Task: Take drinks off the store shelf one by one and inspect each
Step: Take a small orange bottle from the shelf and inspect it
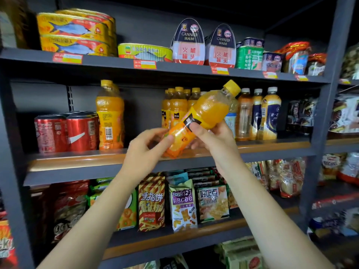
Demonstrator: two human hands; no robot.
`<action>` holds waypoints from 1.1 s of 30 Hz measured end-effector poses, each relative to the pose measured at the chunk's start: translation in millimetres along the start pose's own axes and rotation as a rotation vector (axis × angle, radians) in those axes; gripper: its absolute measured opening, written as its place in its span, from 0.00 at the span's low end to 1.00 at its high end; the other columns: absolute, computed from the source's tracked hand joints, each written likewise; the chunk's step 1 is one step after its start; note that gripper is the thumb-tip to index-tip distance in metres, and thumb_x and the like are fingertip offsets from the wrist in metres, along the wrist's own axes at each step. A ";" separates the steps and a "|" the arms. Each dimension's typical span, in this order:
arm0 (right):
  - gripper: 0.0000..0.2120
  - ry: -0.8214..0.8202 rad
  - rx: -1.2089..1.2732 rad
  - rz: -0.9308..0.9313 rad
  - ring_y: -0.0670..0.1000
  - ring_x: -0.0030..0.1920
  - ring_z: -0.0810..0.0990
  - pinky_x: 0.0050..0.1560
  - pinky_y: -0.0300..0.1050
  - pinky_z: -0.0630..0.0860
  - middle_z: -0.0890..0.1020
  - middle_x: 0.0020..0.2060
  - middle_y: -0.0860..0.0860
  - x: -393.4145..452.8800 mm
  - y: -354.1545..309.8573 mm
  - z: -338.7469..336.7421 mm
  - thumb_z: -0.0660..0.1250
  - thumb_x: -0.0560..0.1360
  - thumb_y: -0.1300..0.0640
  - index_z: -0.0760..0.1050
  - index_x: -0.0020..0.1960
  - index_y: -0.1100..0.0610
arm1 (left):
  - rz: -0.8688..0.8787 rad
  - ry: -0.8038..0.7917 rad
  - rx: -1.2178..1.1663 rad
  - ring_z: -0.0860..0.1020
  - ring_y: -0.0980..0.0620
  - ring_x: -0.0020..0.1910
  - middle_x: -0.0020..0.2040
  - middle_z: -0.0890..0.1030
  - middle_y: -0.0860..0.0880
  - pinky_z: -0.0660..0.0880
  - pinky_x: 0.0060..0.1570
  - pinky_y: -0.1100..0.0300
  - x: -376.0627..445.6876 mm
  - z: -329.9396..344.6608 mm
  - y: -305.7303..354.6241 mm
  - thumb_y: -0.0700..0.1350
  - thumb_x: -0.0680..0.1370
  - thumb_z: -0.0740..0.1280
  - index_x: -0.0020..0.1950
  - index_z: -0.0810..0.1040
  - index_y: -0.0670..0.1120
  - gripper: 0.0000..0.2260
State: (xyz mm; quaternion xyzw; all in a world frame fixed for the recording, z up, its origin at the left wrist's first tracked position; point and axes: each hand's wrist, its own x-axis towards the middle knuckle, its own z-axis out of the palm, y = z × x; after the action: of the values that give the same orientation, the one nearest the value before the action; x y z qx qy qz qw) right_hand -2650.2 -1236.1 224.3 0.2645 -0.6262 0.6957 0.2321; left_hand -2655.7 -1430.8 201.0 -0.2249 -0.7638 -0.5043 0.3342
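An orange juice bottle point(209, 109) with a yellow cap is held tilted in front of the middle shelf point(77, 162), cap up to the right. My left hand point(147, 148) grips its lower end, thumb on the label. My right hand point(211, 138) holds the bottle's middle from the right, thumb on the black label patch. More orange bottles point(177, 107) stand behind it on the shelf, and one large orange bottle point(109, 117) stands further left.
Red cola cans point(66, 133) sit at the shelf's left, tea bottles point(260, 115) at its right. Canned fish and ham point(188, 43) fill the top shelf. Snack packets point(182, 204) line the shelf below. A dark upright post point(328, 94) bounds the right side.
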 end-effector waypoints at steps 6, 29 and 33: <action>0.26 0.152 -0.144 -0.117 0.44 0.53 0.84 0.54 0.40 0.81 0.84 0.56 0.49 39.1 18.4 -14.2 0.78 0.72 0.57 0.73 0.66 0.55 | 0.101 -0.012 0.753 0.79 0.46 0.58 0.56 0.84 0.49 0.67 0.63 0.47 15.7 19.7 -34.3 0.67 0.76 0.49 0.60 0.82 0.51 0.31; 0.23 0.047 -0.674 0.094 0.54 0.46 0.83 0.42 0.50 0.83 0.82 0.54 0.52 122.3 73.3 -46.3 0.74 0.74 0.42 0.71 0.64 0.50 | 0.168 0.090 1.138 0.78 0.46 0.43 0.41 0.82 0.50 0.67 0.44 0.51 12.0 37.8 -56.0 0.61 0.80 0.53 0.52 0.83 0.50 0.23; 0.29 0.255 -0.608 -0.003 0.51 0.55 0.77 0.55 0.54 0.79 0.72 0.61 0.52 103.5 70.1 -38.8 0.73 0.75 0.44 0.65 0.68 0.52 | 0.193 0.090 1.089 0.77 0.47 0.44 0.43 0.82 0.50 0.67 0.45 0.51 11.1 35.4 -56.1 0.60 0.80 0.54 0.54 0.83 0.49 0.22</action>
State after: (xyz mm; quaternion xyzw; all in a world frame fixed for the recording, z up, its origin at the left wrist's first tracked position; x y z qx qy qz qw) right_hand -2776.9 -1205.9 237.1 0.0951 -0.7706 0.5042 0.3781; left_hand -2711.5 -1420.0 165.0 -0.0667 -0.8750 -0.0131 0.4794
